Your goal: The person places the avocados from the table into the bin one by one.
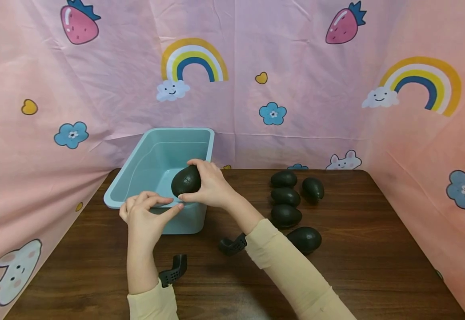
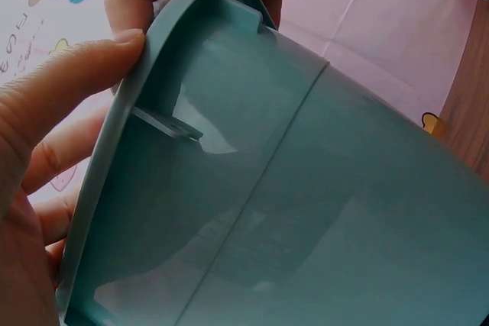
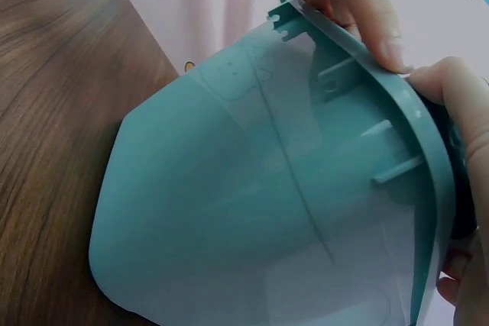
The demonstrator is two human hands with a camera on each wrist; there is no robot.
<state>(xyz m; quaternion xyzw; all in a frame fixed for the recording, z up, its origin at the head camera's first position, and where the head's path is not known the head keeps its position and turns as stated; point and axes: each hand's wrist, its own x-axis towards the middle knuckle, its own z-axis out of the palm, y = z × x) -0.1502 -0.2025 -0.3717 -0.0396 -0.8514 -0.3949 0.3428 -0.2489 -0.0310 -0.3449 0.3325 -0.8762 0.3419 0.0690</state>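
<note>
Sleeves [image 1: 296, 271], hands [image 1: 211, 184] at tub [image 1: 184, 220], avocado [image 1: 186, 181] gripped

The right grip [image 3: 472, 127] holds a dark object [image 3: 464, 200] at the teal bin's rim [image 3: 430, 137].

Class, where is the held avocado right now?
In the head view, the held avocado is left of centre, in the right grip, by the near rim of the light-blue tub.

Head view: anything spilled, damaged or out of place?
Nothing stands out. The light-blue plastic bin shows no visible crack; the left hand pinches its near rim, and the right hand holds a dark-green oval avocado beside that rim. Five more avocados lie on the dark-brown wooden table, no spill visible.
</note>
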